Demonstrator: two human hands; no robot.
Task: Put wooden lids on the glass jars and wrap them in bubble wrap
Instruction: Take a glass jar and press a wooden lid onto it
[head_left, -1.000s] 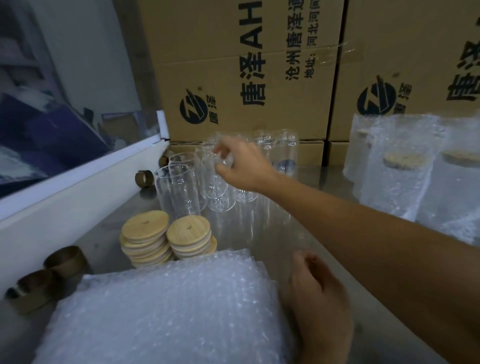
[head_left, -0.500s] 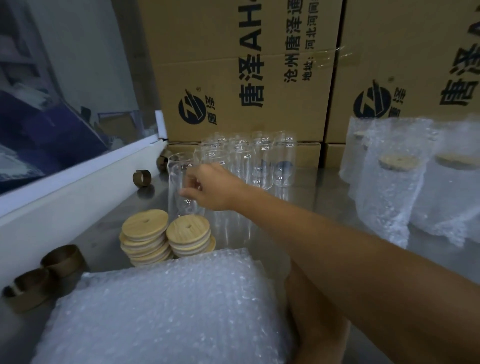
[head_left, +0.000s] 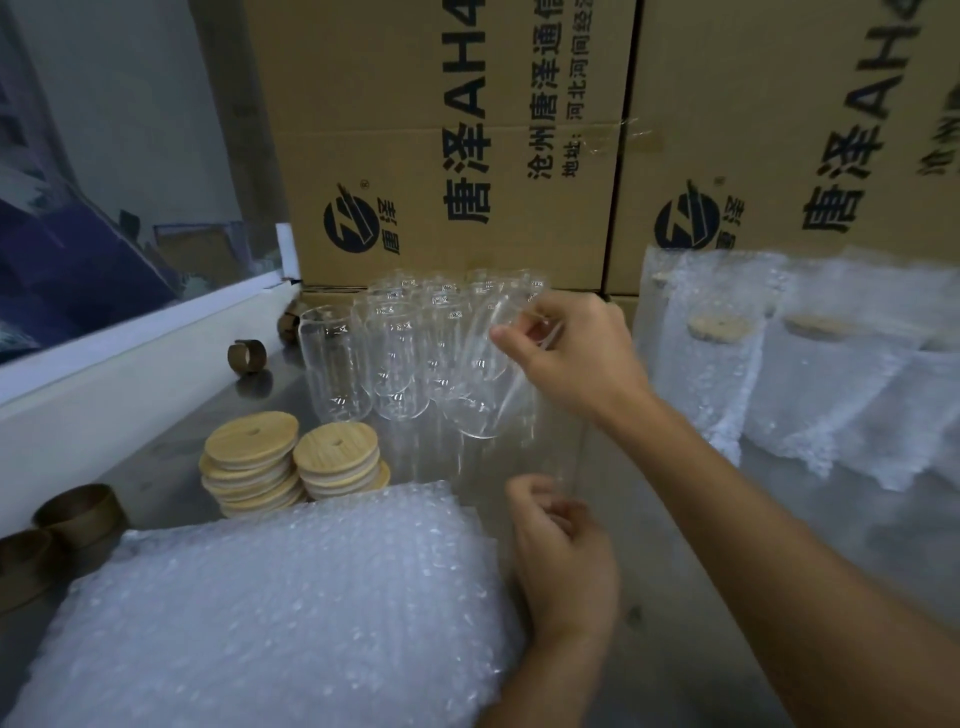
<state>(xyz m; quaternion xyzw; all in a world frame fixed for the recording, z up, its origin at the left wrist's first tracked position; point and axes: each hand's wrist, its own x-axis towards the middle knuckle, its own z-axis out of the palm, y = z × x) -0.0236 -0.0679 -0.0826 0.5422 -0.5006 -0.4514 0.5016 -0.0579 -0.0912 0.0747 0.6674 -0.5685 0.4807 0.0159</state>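
Glass jars stand clustered, open-mouthed and without lids, at the back of the grey surface, just in front of two printed cardboard boxes. One jar is lifted clear of the group and tilted, its rim pinched between thumb and fingers of the right hand, which reaches in from the right; the jar's rounded base hangs low toward the person. The left hand sits nearer the camera, fingers loosely curled and holding nothing that I can make out, its wrist resting at the right edge of a stack of bubble wrap sheets that fills the lower left.

Between that stack and the jars lie two piles of round wooden lids, side by side and touching, each top lid showing a small hole. Brown cardboard rings lie along the left edge by a white ledge, and another stands further back. On the right, several wrapped jars stand upright in bubble wrap, wooden lids faintly visible through the plastic.
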